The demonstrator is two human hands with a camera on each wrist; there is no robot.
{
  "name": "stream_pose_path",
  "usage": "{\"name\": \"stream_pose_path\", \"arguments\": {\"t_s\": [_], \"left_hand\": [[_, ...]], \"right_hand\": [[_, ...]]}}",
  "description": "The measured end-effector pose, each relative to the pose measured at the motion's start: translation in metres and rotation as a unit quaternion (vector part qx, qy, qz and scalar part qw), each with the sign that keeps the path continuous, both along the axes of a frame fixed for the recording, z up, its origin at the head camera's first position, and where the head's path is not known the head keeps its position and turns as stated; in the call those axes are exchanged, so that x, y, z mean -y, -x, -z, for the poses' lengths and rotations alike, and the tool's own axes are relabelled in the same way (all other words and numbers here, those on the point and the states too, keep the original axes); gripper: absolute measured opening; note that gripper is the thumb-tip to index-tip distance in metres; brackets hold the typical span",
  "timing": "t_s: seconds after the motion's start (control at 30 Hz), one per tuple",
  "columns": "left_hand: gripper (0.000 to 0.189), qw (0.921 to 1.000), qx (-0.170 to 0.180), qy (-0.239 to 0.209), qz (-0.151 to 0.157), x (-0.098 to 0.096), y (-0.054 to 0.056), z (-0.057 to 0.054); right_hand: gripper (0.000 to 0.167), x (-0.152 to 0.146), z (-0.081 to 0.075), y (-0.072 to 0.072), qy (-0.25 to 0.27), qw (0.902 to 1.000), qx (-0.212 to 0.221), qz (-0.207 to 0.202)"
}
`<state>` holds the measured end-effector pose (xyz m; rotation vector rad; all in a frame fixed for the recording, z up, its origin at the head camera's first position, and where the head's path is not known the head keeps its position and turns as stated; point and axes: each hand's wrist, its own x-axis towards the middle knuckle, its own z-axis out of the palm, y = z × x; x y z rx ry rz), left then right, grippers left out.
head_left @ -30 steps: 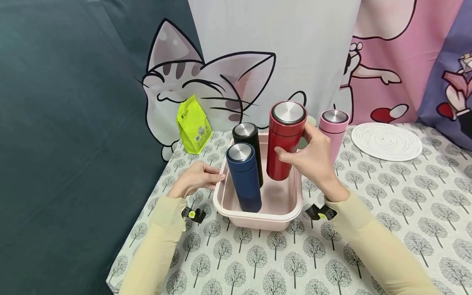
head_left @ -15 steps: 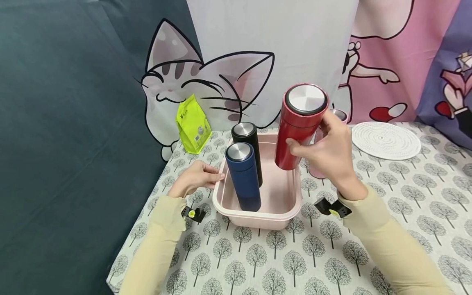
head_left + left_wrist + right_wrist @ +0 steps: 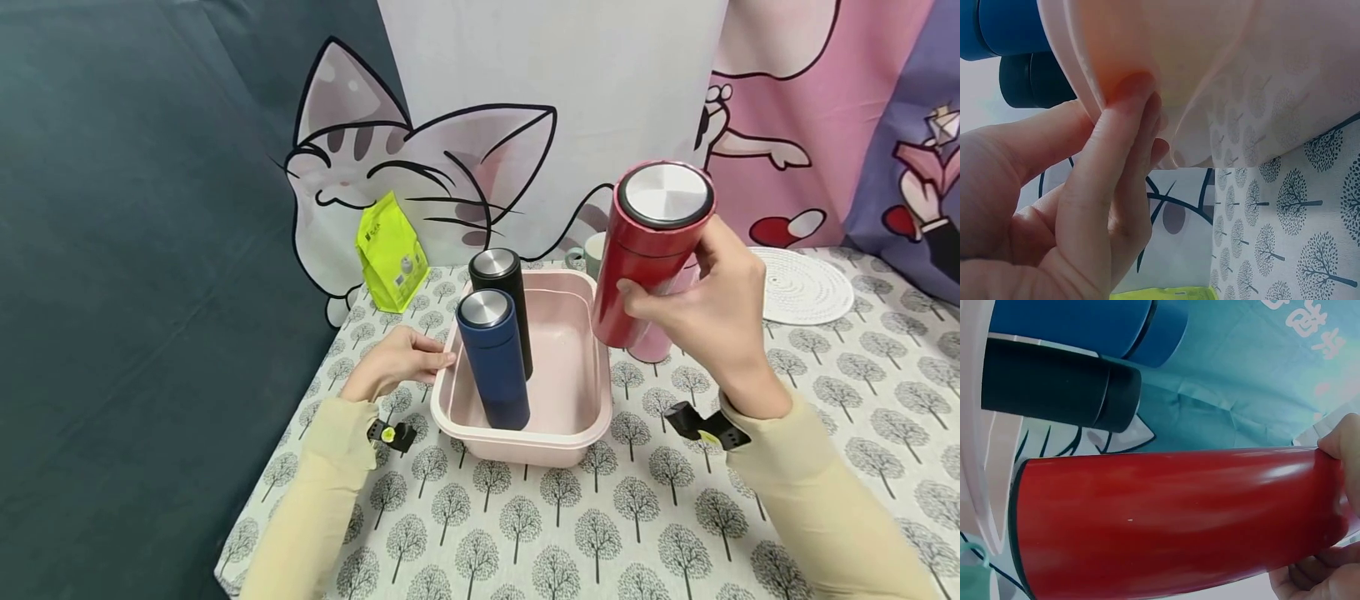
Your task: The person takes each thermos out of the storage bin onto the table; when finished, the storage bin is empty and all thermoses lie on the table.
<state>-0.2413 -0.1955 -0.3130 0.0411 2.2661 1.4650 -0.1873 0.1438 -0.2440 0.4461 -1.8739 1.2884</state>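
Note:
My right hand grips a red thermos with a silver-topped lid, held up in the air just right of a pale pink tub. In the right wrist view the thermos spans the picture, fingers and thumb around one end. My left hand pinches the tub's left rim; the left wrist view shows thumb on one side and fingers on the other. Inside the tub stand a blue thermos and, behind it, a black thermos.
A pink thermos stands right of the tub, mostly hidden behind the red one. A pale green mug is behind the tub. A yellow-green bag stands back left, and a round white woven mat lies back right.
My right hand has lifted the red thermos out of the tub and carried it rightward, past the rim. The left hand keeps its hold on the tub.

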Motion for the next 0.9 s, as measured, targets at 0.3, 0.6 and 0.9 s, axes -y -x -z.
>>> {"name": "stream_pose_path", "arguments": {"t_s": [0.3,0.6,0.9], "left_hand": [[0.036,0.9999,-0.005,0.008,0.007,0.001,0.001,0.001],[0.038,1.0000,-0.003,0.008,0.002,0.003,0.002,-0.001],[0.040,0.9996,0.006,0.024,-0.015,0.001,0.002,0.000]], "right_hand": [[0.050,-0.016,0.008,-0.002,-0.005,0.9992,0.023,0.032],[0.050,-0.033,0.021,0.000,-0.024,0.9945,0.053,0.088],[0.046,-0.049,0.041,0.000,-0.059,0.9844,0.110,0.124]]}}
